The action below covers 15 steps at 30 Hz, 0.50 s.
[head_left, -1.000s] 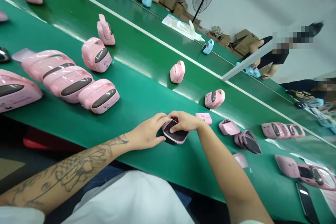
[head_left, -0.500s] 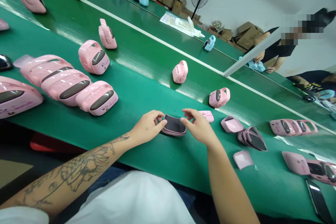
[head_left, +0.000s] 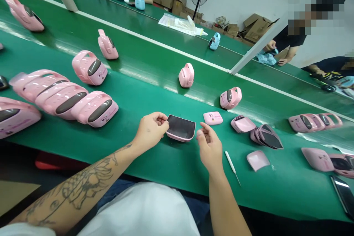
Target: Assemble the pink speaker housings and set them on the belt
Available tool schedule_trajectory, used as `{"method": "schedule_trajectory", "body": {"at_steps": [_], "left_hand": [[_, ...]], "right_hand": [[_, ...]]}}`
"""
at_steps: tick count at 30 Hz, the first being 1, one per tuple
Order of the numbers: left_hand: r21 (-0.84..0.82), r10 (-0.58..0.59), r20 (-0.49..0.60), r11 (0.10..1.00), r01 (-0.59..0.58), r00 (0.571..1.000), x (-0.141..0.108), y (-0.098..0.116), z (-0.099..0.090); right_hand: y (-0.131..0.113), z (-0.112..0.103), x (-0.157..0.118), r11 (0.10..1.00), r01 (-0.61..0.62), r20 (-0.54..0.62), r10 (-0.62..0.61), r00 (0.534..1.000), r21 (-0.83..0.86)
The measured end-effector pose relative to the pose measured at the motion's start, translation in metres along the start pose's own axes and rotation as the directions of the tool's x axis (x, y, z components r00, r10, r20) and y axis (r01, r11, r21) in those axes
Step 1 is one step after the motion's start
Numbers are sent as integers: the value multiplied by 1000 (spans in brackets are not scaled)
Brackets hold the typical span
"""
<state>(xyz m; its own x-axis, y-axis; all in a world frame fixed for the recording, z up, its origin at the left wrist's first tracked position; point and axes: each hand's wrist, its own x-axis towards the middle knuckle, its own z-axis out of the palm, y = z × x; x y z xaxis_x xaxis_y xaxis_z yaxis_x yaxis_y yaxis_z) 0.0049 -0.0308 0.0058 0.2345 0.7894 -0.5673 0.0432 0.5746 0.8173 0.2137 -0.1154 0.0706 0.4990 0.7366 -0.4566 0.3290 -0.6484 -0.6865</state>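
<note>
A shallow pink cover (head_left: 181, 128) with a dark inner face lies on the green table (head_left: 177, 162) between a person's two bare hands. It is probably light, stiff and slick, easiest held by opposite sides of its thin rim. The left hand (head_left: 153, 129) appears to pinch its left corner between thumb and forefinger; the right hand (head_left: 211, 149), fingers apart, is just beside its right edge. Its underside is hidden. Far left, a pink handled case (head_left: 16, 122) is cut off.
</note>
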Motion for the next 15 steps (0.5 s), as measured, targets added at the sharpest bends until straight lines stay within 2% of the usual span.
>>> {"method": "schedule_trajectory", "body": {"at_steps": [2,4,6,8,10,15], "left_hand": [[-25,-17,19,1000,18,1000,1,7,-2],[-42,-18,55,999,21,998,3,14,-1],[-52,-3,86,999,7,996,7,23,2],[-54,38,95,998,-33,995,14,33,8],[-51,89,113,995,-83,990,24,44,17],[-52,136,305,991,-127,943,47,63,48]], "right_hand": [[-3,4,2,990,-19,68,9,998,139],[-9,10,3,956,-67,198,10,980,284],[-16,16,5,872,-157,317,2,948,463],[-23,19,8,744,-250,382,-7,924,619],[-28,19,14,665,-302,394,13,919,683],[-33,8,33,679,-313,369,67,927,664]]}}
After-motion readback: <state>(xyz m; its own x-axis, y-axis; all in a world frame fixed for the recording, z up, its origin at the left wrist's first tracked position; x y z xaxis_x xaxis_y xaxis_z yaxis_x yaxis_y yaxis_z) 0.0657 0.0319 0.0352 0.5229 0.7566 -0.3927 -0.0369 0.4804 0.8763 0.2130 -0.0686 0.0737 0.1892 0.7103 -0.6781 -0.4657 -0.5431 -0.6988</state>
